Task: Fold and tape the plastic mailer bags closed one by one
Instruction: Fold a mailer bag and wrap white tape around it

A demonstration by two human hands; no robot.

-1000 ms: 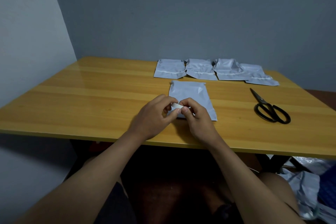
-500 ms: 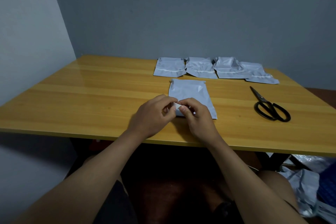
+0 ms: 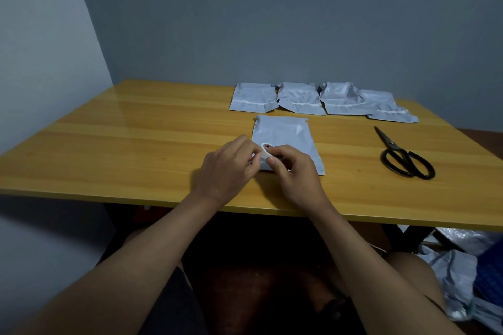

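Note:
A grey plastic mailer bag [image 3: 283, 134] lies flat on the wooden table [image 3: 136, 144] in front of me. Over its near edge I hold a small white tape roll [image 3: 266, 150] with a red mark on its core. My right hand [image 3: 295, 168] grips the roll from the right, thumb across its front. My left hand [image 3: 228, 166] pinches at the roll's left side with curled fingers. The near left corner of the bag is hidden under my hands.
Several folded grey mailer bags [image 3: 321, 100] lie in a row at the table's far edge. Black scissors [image 3: 405, 158] rest on the table to the right. More plastic bags [image 3: 462, 266] lie on the floor at the lower right.
The tape roll has turned so its red-marked core faces up. Both hands stay together over the bag's near edge, fingers shifting slightly on the roll.

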